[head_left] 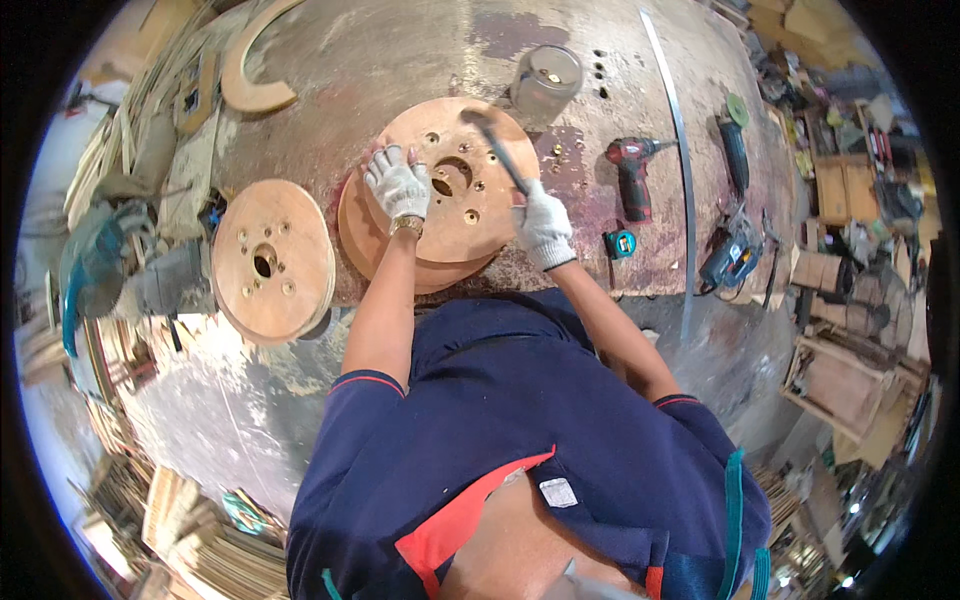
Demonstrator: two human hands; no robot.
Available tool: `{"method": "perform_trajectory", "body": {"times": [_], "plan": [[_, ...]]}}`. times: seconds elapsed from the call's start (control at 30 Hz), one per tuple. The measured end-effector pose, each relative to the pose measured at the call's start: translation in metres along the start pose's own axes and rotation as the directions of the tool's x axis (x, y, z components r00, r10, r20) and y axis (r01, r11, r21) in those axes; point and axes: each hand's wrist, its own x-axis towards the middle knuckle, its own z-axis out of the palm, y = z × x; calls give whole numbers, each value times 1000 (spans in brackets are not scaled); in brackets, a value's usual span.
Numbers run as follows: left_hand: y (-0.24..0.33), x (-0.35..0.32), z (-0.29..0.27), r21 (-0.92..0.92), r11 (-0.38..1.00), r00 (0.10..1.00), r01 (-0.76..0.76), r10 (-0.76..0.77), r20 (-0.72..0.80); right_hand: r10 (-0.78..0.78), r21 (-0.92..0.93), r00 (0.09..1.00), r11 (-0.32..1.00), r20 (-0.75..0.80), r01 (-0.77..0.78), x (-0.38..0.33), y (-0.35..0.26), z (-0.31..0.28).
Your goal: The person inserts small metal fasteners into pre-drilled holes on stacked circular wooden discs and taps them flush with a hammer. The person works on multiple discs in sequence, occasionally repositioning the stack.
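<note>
A round plywood disc [478, 215] with a centre hole and several smaller holes lies on top of another disc [362, 240] on the workbench. My left hand [398, 185], in a white glove, presses flat on the upper disc's left side. In a white glove too, my right hand [543, 225] grips the handle of a hammer [497, 150], whose head hangs over the disc near its far edge.
A third holed disc [272, 260] lies at the bench's left edge. A glass jar [546, 80], a red cordless drill [632, 172], a tape measure [620, 243], a long metal strip [683, 170], power tools [733, 255] and a curved wood piece [250, 70] sit around.
</note>
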Motion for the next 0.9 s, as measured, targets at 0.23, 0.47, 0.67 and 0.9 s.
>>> {"method": "perform_trajectory", "body": {"times": [0.23,0.47,0.67,0.9], "plan": [[-9,2,13,20,998,994,-67,68,-90,105,74,979,990,175,-119,-8,49,-7],[70,-11,-15,-227,895,912,-385,407,57,402,427,907,804,123,-414,-97,163,36],[182,-6,-5,-163,594,555,-788,800,229,516,527,842,676,160,-515,-94,160,27],[218,-7,55,130,656,608,-744,582,540,489,548,861,686,142,-480,-95,163,30]]}}
